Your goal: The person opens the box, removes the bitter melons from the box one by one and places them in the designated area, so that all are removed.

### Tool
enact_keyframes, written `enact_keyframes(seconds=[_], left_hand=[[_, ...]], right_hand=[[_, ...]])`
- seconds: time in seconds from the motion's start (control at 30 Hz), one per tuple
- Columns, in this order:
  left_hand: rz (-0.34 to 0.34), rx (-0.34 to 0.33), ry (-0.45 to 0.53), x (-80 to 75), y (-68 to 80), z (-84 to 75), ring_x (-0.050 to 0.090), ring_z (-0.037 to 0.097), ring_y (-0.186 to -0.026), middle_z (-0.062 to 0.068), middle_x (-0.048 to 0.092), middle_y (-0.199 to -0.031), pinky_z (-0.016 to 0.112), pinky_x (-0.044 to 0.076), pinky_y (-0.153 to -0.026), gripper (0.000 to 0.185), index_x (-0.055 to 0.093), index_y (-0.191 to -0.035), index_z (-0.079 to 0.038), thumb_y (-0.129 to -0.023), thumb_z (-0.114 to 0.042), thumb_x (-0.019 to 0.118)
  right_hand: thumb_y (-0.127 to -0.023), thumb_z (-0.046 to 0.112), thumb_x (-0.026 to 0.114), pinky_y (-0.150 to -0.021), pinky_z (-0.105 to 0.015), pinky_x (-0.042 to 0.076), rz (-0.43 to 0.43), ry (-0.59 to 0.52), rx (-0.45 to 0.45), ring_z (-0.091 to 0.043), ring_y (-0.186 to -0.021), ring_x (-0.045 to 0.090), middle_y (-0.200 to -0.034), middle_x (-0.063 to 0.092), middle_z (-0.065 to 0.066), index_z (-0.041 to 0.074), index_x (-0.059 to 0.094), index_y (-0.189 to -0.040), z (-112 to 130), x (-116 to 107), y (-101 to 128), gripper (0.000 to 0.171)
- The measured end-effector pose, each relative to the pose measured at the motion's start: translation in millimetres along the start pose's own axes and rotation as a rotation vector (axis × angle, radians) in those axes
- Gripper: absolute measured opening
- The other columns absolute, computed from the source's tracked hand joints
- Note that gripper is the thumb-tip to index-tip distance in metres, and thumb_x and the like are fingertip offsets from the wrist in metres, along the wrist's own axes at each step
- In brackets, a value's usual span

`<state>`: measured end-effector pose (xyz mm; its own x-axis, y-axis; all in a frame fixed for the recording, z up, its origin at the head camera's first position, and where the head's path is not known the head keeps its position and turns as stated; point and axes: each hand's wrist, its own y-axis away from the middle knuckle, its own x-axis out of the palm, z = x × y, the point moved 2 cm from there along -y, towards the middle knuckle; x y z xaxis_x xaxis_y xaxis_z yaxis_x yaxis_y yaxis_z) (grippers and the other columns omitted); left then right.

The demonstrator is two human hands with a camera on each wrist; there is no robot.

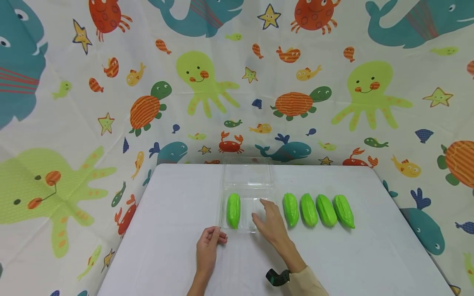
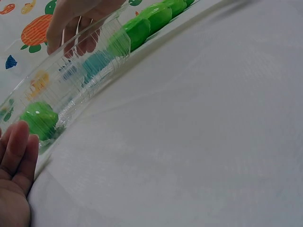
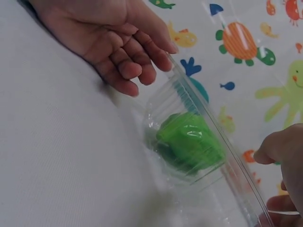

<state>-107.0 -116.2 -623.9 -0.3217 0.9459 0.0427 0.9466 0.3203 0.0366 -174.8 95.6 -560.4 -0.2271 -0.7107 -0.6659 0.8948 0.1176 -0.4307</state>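
Observation:
A clear plastic clamshell box (image 1: pixel 246 207) sits with its lid (image 1: pixel 248 174) folded back. One bright green, ridged vegetable like a bitter melon (image 1: pixel 233 211) lies lengthwise in the left part of the box. My left hand (image 1: pixel 209 246) pinches the box's near left corner between thumb and fingers, as the right wrist view shows. Over the right part of the box, my right hand (image 1: pixel 272 224) reaches with thumb and fingers spread apart and nothing held. In the left wrist view, its fingers hang just behind the transparent box wall (image 2: pixel 71 71).
Several more green bitter melons (image 1: pixel 308 210) lie in a row to the right of the box. A white cloth covers the table (image 1: pixel 177 197). Behind it hangs a curtain (image 1: pixel 252 123) printed with sea animals. A dark device (image 1: pixel 277 277) is at my right wrist.

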Motion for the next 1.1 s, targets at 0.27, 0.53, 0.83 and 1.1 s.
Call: enact_keyframes(seconds=[0.27, 0.53, 0.83, 1.1], left_hand=[[0.003, 0.001, 0.004, -1.7, -0.3, 0.4, 0.071, 0.013, -0.075, 0.018, 0.071, -0.090, 0.021, 0.061, -0.078, 0.031, 0.061, -0.111, 0.003, -0.103, -0.026, 0.058], [0.007, 0.009, 0.016, -1.7, -0.8, 2.0, 0.071, 0.013, -0.075, 0.019, 0.071, -0.090, 0.022, 0.061, -0.077, 0.031, 0.061, -0.111, 0.004, -0.103, -0.026, 0.058], [0.009, 0.010, 0.025, -2.0, -1.3, 2.2, 0.071, 0.013, -0.075, 0.019, 0.071, -0.091, 0.023, 0.062, -0.077, 0.029, 0.061, -0.112, 0.003, -0.103, -0.024, 0.058], [0.007, -0.005, 0.043, -1.2, -1.5, 2.1, 0.071, 0.014, -0.075, 0.019, 0.071, -0.092, 0.023, 0.062, -0.076, 0.027, 0.060, -0.113, 0.004, -0.103, -0.021, 0.057]], right_hand=[[-0.086, 0.021, 0.074, -0.097, -0.049, 0.055, 0.054, 0.000, 0.023, -0.037, -0.116, 0.061, -0.127, 0.063, -0.021, -0.004, 0.058, -0.131, 8, 10, -4, 0.053], [-0.084, 0.020, 0.075, -0.097, -0.049, 0.055, 0.055, 0.015, -0.007, -0.038, -0.115, 0.061, -0.124, 0.064, -0.023, -0.005, 0.058, -0.130, 16, 20, -7, 0.055], [-0.086, 0.022, 0.073, -0.100, -0.049, 0.054, 0.107, 0.030, 0.010, -0.039, -0.118, 0.060, -0.128, 0.062, -0.023, -0.003, 0.056, -0.133, 24, 27, -9, 0.056], [-0.087, 0.027, 0.072, -0.099, -0.050, 0.054, 0.155, 0.047, 0.047, -0.040, -0.119, 0.059, -0.131, 0.060, -0.025, -0.003, 0.054, -0.136, 28, 33, -9, 0.060]])
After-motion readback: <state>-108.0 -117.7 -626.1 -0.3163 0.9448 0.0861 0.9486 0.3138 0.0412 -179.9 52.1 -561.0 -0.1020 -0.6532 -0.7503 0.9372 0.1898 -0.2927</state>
